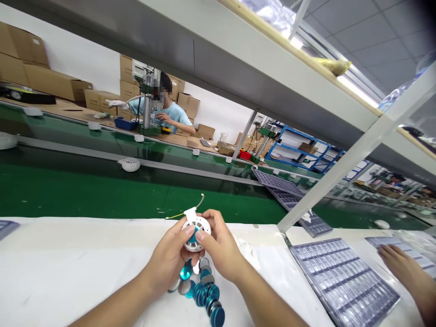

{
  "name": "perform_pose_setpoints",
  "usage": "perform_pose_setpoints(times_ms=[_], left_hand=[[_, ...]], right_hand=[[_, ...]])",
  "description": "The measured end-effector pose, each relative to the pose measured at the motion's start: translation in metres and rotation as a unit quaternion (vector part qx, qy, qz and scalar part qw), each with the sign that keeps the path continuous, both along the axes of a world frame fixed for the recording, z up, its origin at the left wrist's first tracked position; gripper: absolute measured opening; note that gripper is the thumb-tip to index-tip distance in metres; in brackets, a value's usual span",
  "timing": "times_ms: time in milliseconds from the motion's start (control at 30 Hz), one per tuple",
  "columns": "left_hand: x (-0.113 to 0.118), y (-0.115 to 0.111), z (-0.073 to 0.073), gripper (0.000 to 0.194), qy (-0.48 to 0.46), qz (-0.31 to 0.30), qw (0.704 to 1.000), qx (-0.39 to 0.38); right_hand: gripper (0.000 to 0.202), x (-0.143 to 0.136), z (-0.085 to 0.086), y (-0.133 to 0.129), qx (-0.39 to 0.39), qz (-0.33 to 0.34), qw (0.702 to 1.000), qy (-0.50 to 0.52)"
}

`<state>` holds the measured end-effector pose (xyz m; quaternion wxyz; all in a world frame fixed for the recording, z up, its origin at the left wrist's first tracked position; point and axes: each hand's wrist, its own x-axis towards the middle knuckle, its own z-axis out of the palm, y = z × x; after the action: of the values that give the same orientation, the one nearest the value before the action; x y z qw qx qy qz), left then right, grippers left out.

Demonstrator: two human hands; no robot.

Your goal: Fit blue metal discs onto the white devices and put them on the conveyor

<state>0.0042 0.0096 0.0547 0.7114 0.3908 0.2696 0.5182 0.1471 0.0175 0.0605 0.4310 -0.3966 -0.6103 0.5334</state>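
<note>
A round white plastic part (205,225) with a slotted rim is held between my two hands, over the white table (85,272). My left hand (170,250) grips its left side, and my right hand (223,250) wraps its right side. Both thumbs press on a blue disc (193,236) at the middle of the part. From its top sticks a white tab with thin wires, one of them yellow (175,216). Just below my hands lies a loose pile of shiny blue and silver discs (206,293), some stacked on edge.
Clear plastic trays (344,277) lie at the right, with another person's hand (398,259) on one. A green conveyor (85,195) carries white round parts (130,164). A slanted white post (340,168) rises near the trays. Across the belt, a person (173,113) sits at a machine.
</note>
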Motion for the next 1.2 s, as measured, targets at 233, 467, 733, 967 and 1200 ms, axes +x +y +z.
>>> perform_pose_setpoints(times_ms=[233, 467, 733, 967, 1200], left_hand=[[0.003, -0.014, 0.0, 0.046, 0.021, -0.017, 0.999, 0.029], [-0.001, -0.017, 0.003, 0.053, 0.068, -0.041, 0.992, 0.097], [0.0, -0.012, 0.014, 0.051, 0.017, 0.014, 1.0, 0.001], [-0.013, 0.025, 0.004, 0.019, 0.029, 0.047, 0.997, -0.062], [-0.019, 0.056, -0.01, 0.041, -0.024, 0.096, 0.979, -0.176]], right_hand=[[0.06, -0.014, -0.004, -0.02, 0.009, -0.031, 0.99, 0.136], [0.056, -0.009, -0.004, -0.023, 0.04, -0.035, 0.991, 0.124], [0.061, 0.015, 0.024, -0.021, 0.086, -0.016, 0.995, 0.051], [0.06, 0.195, -0.001, -0.014, 0.108, -0.577, 0.784, -0.201], [0.04, 0.309, -0.01, -0.044, -0.074, -0.711, 0.635, -0.293]])
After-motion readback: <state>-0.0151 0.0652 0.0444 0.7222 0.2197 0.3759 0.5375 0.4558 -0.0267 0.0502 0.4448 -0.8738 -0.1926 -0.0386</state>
